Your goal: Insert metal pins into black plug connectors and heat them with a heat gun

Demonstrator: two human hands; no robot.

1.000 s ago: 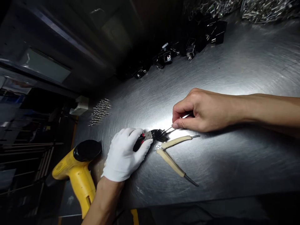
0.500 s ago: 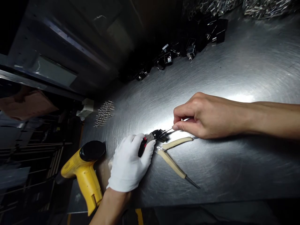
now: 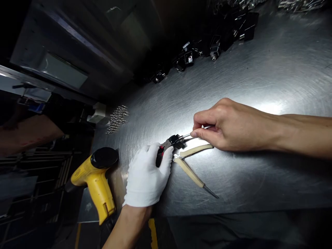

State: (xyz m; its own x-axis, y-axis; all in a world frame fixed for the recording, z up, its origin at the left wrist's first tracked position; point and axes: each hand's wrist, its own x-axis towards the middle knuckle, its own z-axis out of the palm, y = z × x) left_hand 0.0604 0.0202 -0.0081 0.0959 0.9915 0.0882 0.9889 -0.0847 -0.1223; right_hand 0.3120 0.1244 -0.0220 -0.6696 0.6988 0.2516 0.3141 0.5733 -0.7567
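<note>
My left hand (image 3: 147, 176), in a white glove, is closed around a tool with black-and-red grips and a grey metal head (image 3: 166, 144), which looks like pliers; the glove hides most of it. At its head is a small black part (image 3: 177, 140). My bare right hand (image 3: 220, 126) pinches a thin metal rod (image 3: 187, 135), its tip meeting the black part. Just below lies a pair of pliers with cream handles (image 3: 190, 173), handles spread on the metal table (image 3: 246, 186), touched by neither hand.
A yellow heat gun-like tool (image 3: 97, 183) stands at the table's left edge. Small metal pins (image 3: 117, 119) lie in rows behind it. Black housings (image 3: 188, 58) are heaped at the back, with shiny metal pieces (image 3: 301, 5) at the far right. A co-worker's arm (image 3: 31, 133) shows at left.
The view has shifted slightly, so the table's things sit a little higher. Both hands keep their hold, and the rod still meets the black part.
</note>
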